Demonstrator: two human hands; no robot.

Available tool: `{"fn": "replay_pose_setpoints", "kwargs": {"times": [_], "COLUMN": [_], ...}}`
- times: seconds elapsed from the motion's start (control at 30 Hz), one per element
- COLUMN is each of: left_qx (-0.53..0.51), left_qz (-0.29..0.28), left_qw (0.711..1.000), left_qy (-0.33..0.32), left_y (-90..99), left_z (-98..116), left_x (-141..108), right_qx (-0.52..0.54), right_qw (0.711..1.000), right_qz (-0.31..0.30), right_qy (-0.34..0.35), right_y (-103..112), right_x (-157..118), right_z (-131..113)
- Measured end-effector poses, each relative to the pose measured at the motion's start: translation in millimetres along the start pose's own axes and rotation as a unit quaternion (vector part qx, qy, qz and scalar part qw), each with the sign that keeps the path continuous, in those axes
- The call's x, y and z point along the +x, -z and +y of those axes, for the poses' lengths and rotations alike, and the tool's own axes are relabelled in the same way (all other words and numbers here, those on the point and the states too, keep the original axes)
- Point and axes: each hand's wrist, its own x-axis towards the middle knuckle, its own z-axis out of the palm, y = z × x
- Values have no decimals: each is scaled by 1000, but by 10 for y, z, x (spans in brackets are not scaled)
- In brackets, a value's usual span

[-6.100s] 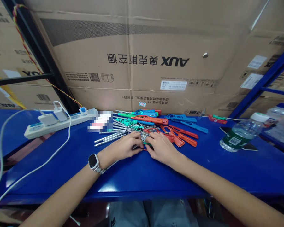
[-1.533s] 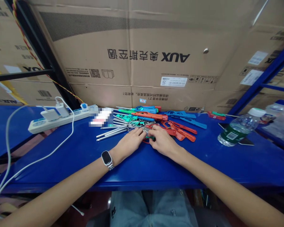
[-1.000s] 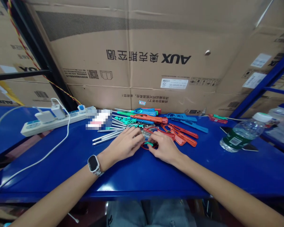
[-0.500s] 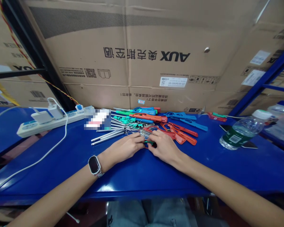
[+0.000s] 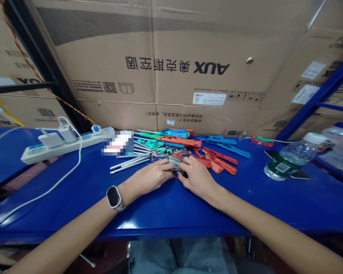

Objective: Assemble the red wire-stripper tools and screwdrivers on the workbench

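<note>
My left hand point(image 5: 157, 173) and my right hand point(image 5: 197, 176) meet at the front of a pile of lighter parts, fingers bent and pinching. Between the fingertips is a partly assembled lighter point(image 5: 175, 174), of which only a thin red edge and some green show; the fingers hide the rest. Just beyond my hands lie thin loose wires point(image 5: 161, 151) and green plastic parts point(image 5: 148, 144). Long metal tubes point(image 5: 130, 164) fan out to the left. Right of them are orange-red handle shells point(image 5: 221, 163) and blue handle shells point(image 5: 233, 147).
A white power strip point(image 5: 51, 152) with chargers and a trailing cable lies left on the blue table point(image 5: 160, 217). To the right a water bottle point(image 5: 293, 158) stands by a dark flat object point(image 5: 301, 175). A large cardboard box point(image 5: 171, 95) stands behind.
Both hands stay in nearly the same place, with only slight finger movement. The view has shifted very slightly; the pile looks unchanged.
</note>
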Motion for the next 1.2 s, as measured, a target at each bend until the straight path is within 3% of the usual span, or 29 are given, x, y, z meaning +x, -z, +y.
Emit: {"fn": "replay_pose_setpoints", "kwargs": {"times": [0.17,0.33,0.47,0.63,1.0,1.2], "left_qx": [-7,-26,-42,-54,-62,-4], "left_qz": [-3,13,20,-6,-11,-7], "left_qw": [1000,1000,996,989,989,994], "left_qy": [0,7,78,139,138,112], "left_y": [4,7,49,32,-37,-3], "left_z": [-12,-1,26,12,-1,44], "left_x": [-5,-10,-3,-8,37,19], "right_qx": [14,60,86,113,127,102], "right_qw": [1000,991,987,986,990,993], "right_qz": [5,75,90,88,38,21], "right_qy": [23,89,106,90,47,52], "right_y": [15,-13,-44,-87,-42,-15], "right_x": [-35,-163,-230,-207,-121,-128], "right_z": [54,145,177,190,200,179]}}
